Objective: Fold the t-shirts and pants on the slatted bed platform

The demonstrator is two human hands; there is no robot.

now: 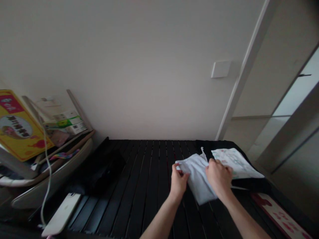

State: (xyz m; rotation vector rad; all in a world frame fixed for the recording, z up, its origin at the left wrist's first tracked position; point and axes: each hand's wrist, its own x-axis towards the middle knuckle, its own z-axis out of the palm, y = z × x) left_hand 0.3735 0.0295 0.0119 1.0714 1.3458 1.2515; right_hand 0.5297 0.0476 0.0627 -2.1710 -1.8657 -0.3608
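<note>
Phone (62,214) left — cloth (199,181) right — packet (240,162) farther right.

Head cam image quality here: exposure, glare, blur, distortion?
Head view: dim, soft light, wall brighter low in the middle than at the top; head view: black heap loses most detail, faint sheen on slats beside the phone; head view: white cloth slightly blurred at its lower edge, wide-angle stretch toward the frame edges.
</note>
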